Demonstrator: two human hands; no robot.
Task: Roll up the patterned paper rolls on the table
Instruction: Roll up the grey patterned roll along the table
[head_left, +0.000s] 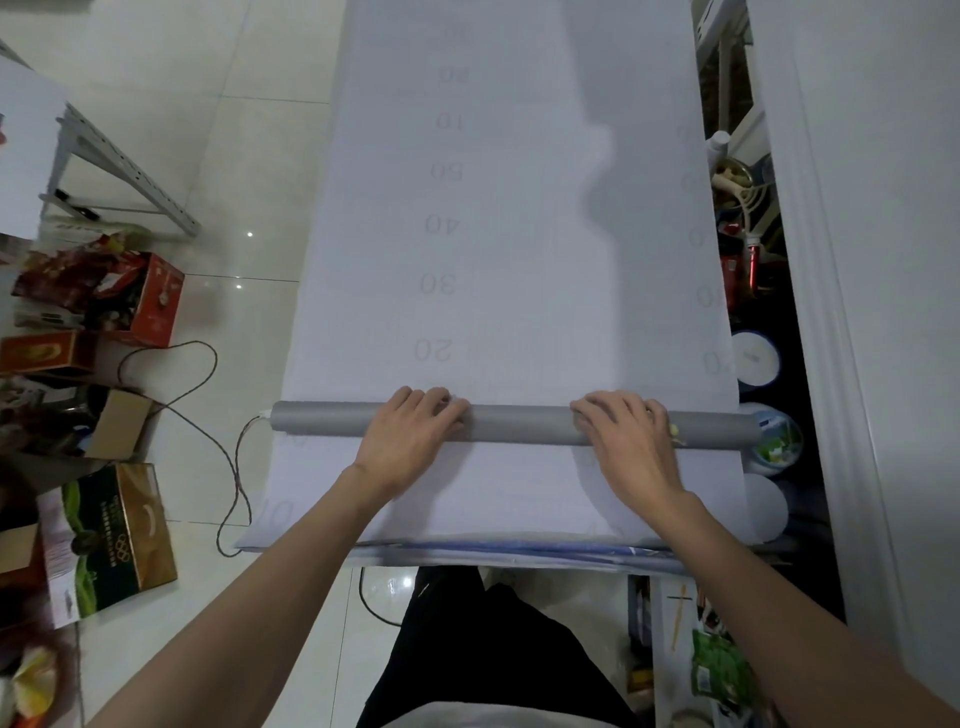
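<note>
A long sheet of pale paper (519, 208) printed with faint numbers lies unrolled along the table, running away from me. Near the table's front a grey rolled-up part of it (519, 423) lies crosswise. My left hand (410, 436) rests on top of the roll left of its middle, fingers curved over it. My right hand (628, 436) lies on the roll right of its middle, fingers likewise curved over the top. More flat paper (493, 499) lies between the roll and the front edge.
Cardboard boxes (104, 540) and red packages (104, 296) crowd the tiled floor on the left, with a cable (208, 426) trailing beside the table. Tubs and bottles (753, 358) fill the narrow gap on the right, next to a white wall (883, 260).
</note>
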